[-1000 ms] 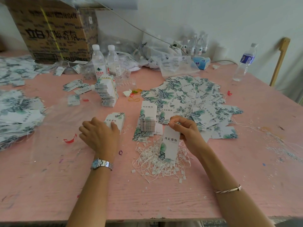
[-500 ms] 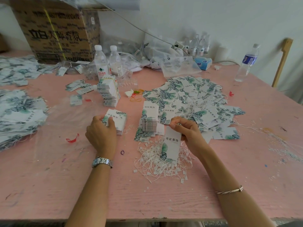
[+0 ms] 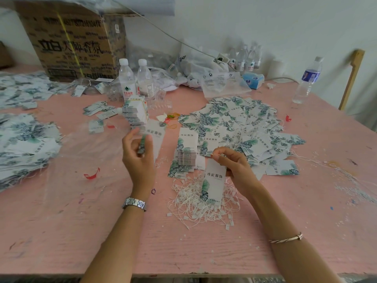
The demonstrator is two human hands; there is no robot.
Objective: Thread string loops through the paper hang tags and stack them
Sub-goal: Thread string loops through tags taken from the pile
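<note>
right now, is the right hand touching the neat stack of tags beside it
Apart. The head view shows a clear strip of loose tags between the right hand and the neat stack.

Matt, rough pink-painted table (image 3: 61, 231), scuffed. Smooth matt paper tags (image 3: 214, 180), thin white string loops (image 3: 189, 207), clear glossy plastic bottles (image 3: 126, 82), brown cardboard box (image 3: 71, 43), shiny metal watch (image 3: 134, 203).

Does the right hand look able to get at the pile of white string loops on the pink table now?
Probably yes: the pile of white string loops lies just beneath the right hand. Only the white leaf-printed paper hang tag, pinched in its fingers, hangs over it.
</note>
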